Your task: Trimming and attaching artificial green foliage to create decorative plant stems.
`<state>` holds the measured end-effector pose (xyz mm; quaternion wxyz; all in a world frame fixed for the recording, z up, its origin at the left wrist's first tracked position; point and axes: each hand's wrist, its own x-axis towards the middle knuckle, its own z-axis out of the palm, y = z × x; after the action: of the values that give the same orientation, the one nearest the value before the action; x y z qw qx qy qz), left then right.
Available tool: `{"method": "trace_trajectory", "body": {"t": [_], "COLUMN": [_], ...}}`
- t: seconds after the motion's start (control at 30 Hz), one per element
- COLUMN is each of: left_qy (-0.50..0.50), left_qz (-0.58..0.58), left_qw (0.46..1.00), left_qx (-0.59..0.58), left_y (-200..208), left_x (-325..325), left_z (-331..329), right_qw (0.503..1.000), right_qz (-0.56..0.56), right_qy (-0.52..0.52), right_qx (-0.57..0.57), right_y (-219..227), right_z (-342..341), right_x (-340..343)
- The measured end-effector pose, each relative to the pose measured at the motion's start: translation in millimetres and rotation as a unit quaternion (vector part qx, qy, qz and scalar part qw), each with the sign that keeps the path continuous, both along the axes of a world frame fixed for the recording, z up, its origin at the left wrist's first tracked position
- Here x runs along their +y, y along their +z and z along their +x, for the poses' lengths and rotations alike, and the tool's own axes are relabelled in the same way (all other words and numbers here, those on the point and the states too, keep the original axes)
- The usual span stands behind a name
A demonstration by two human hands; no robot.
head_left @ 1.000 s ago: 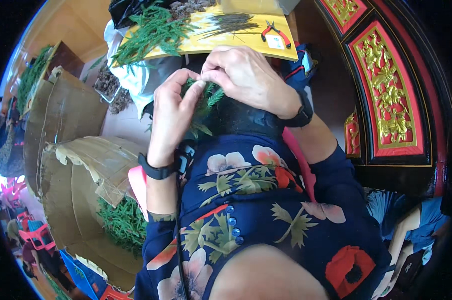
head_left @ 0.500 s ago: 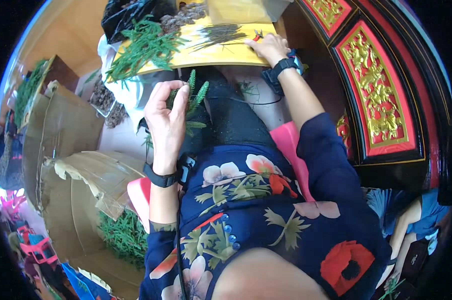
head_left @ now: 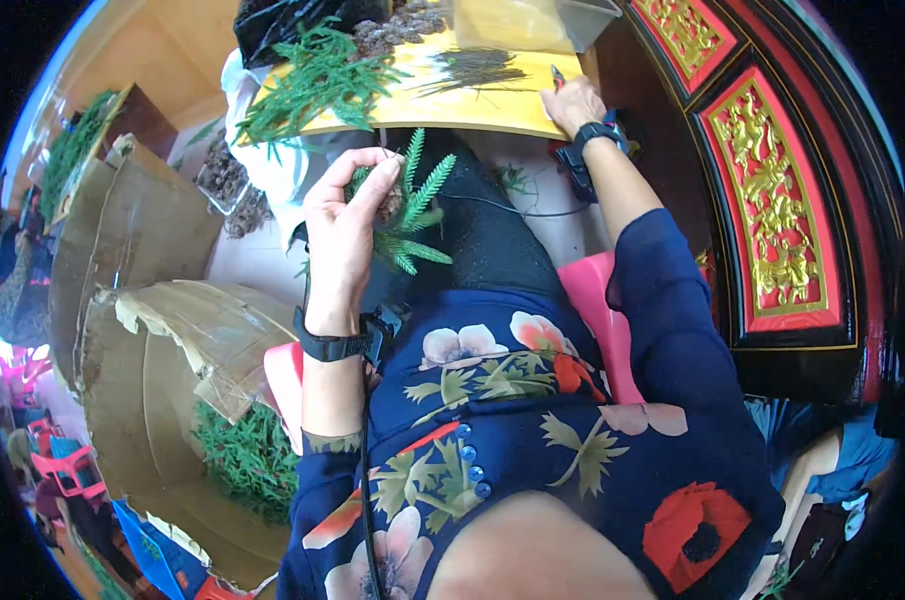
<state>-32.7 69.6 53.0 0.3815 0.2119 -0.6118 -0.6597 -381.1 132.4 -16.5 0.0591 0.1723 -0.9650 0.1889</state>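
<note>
My left hand is closed in a pinch over my lap, thumb against fingertips. It holds a brown pine cone with green needle sprigs fanning out from it; the fingers partly cover the cone. At the right end of the yellow table my right hand has its fingers curled round small red-handled pliers, whose dark tip points away from me. A bundle of thin dark wires lies to the left of that hand. Farther left is a heap of loose green sprigs.
Pine cones lie at the table's back beside a black plastic bag and a clear bin. An open cardboard box with more greenery stands at my left. A carved red-and-gold panel rises at my right.
The pliers have turned from lying beside my right fingers to pointing away within them. My left hand has turned the cone, so more of it and its sprigs shows. The whole view has shifted slightly.
</note>
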Motion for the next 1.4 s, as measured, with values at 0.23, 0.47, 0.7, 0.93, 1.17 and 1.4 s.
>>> {"method": "trace_trajectory", "body": {"t": [0.23, 0.47, 0.7, 0.93, 1.17, 1.4], "left_qy": [-0.04, -0.126, -0.233, -0.252, -0.26, -0.233], "left_qz": [0.057, 0.108, 0.211, 0.231, 0.234, 0.196], "left_qw": [0.997, 0.984, 0.943, 0.932, 0.927, 0.946], "left_qx": [0.031, 0.064, 0.111, 0.118, 0.137, 0.109], "left_y": [2, 2, -3, -1, 0, 5], "left_x": [-8, -14, -22, -21, -22, -24], "left_z": [1, 15, 15, 15, 19, 20], "right_qw": [0.919, 0.723, 0.712, 0.705, 0.701, 0.71], "right_qz": [-0.278, -0.342, -0.238, -0.184, -0.158, -0.151], "right_qy": [0.237, 0.577, 0.656, 0.684, 0.695, 0.688], "right_qx": [-0.151, -0.164, -0.076, -0.045, -0.001, 0.002], "right_y": [17, 78, 89, 105, 117, 119], "right_z": [33, 164, 173, 167, 168, 167], "right_x": [11, 32, 30, 26, 23, 23]}}
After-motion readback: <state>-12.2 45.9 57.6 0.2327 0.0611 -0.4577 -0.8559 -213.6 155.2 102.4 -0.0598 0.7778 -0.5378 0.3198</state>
